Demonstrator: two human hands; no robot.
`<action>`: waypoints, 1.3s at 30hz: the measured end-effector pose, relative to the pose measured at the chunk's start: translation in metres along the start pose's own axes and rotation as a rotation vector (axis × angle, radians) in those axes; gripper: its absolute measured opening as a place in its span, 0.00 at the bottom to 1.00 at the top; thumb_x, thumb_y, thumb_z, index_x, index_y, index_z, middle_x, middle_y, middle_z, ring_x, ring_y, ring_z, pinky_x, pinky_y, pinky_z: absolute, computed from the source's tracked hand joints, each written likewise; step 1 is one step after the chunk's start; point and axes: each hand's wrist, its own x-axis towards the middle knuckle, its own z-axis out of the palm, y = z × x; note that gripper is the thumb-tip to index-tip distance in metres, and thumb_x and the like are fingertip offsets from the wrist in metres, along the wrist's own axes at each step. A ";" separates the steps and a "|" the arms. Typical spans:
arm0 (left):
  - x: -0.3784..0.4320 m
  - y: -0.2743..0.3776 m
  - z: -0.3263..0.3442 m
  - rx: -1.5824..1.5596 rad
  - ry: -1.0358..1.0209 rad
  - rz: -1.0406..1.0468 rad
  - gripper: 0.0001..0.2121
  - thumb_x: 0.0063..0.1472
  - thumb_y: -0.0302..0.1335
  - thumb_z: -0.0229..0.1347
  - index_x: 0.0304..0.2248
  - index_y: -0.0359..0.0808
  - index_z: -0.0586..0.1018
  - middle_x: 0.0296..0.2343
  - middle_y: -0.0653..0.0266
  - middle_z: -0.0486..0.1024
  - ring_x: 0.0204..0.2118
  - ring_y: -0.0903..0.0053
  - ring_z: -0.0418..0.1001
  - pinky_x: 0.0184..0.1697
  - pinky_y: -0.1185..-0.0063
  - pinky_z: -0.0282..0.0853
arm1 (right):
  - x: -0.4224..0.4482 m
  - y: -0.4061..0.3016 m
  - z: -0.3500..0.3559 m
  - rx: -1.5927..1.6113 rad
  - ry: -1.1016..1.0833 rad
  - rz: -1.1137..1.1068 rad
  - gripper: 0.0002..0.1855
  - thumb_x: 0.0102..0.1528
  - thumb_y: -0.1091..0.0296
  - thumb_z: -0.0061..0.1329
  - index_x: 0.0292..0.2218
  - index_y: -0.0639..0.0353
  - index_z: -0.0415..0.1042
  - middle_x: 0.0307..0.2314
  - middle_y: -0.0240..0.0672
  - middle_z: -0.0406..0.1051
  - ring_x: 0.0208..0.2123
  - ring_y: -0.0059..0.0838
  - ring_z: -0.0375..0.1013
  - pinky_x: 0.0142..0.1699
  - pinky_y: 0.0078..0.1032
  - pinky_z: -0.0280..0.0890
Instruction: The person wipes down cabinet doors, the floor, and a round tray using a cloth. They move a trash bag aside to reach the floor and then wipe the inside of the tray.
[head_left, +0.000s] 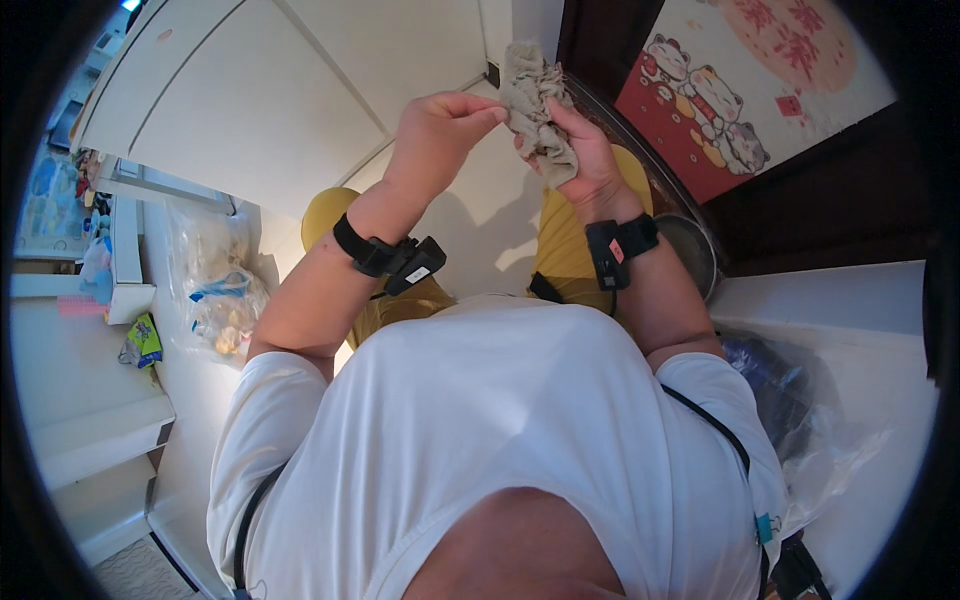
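Observation:
A crumpled, damp-looking grey-beige cloth (536, 112) is bunched up in my right hand (589, 154), whose thumb presses on its near side. My left hand (442, 135) comes in from the left, with thumb and index fingertip pinched together at the cloth's left edge. Any small bit between those fingertips is too small to make out. Both hands are raised in front of my bent knees, over the pale floor (480, 240). Each wrist wears a black strap with a small device.
White cabinet doors (300, 97) stand ahead on the left. A doormat with printed cartoon cats (705, 112) lies at the upper right, beyond a dark sill. A metal basin (686, 251) sits by my right forearm. Clear plastic bags (217, 277) stand at left; another bag (787, 397) lies at right.

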 end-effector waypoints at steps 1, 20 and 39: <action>-0.001 -0.002 -0.001 0.016 0.015 0.025 0.09 0.55 0.30 0.61 0.31 0.33 0.83 0.21 0.71 0.77 0.24 0.88 0.69 0.29 0.85 0.65 | 0.001 0.003 0.005 -0.032 0.027 0.008 0.17 0.62 0.61 0.40 0.51 0.57 0.63 0.39 0.36 0.72 0.32 0.30 0.74 0.32 0.24 0.70; -0.039 -0.086 -0.181 -0.550 0.350 -0.139 0.11 0.62 0.33 0.43 0.24 0.37 0.68 0.20 0.68 0.64 0.25 0.77 0.67 0.35 0.78 0.67 | 0.074 0.070 0.025 -0.249 0.085 0.292 0.19 0.62 0.61 0.40 0.51 0.61 0.63 0.38 0.40 0.72 0.29 0.29 0.73 0.29 0.20 0.70; -0.255 -0.320 -0.586 0.895 0.955 -0.918 0.23 0.64 0.45 0.42 0.32 0.31 0.79 0.32 0.46 0.77 0.38 0.51 0.74 0.42 0.63 0.68 | 0.159 0.151 0.028 -0.525 0.280 0.451 0.19 0.62 0.60 0.41 0.51 0.58 0.64 0.41 0.36 0.71 0.36 0.28 0.72 0.37 0.24 0.68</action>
